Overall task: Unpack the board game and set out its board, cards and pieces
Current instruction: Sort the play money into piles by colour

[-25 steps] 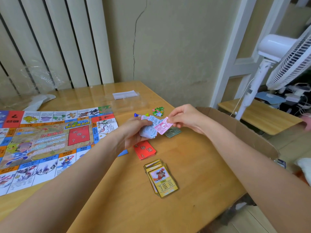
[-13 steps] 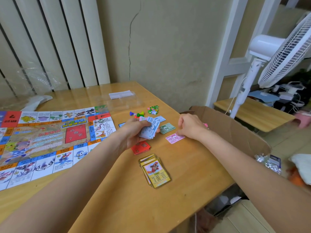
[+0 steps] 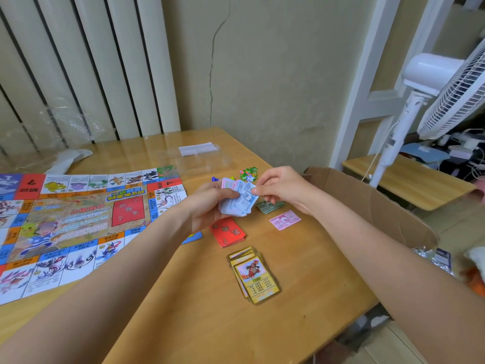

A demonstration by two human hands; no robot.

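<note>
The colourful game board [image 3: 78, 219] lies unfolded on the left of the wooden table [image 3: 199, 324]. My left hand [image 3: 207, 206] holds a stack of blue and pink paper money [image 3: 240, 199] above the table. My right hand [image 3: 280, 187] pinches the top blue note of that stack at its right edge. On the table lie a pink note [image 3: 285, 219], green notes [image 3: 270, 206], a red card pile [image 3: 227, 232] and a yellow card pile [image 3: 254, 275]. Small coloured pieces [image 3: 248, 174] sit behind the hands.
An open cardboard box [image 3: 372, 206] stands against the table's right edge. A clear plastic tray [image 3: 202, 158] and plastic wrap [image 3: 60, 132] lie at the back. A white standing fan [image 3: 420, 101] and a low wooden table [image 3: 409, 179] are to the right.
My right hand laid the pink note on the table, then came back up to the stack and now pinches a blue note. My left hand stayed put with the stack.
</note>
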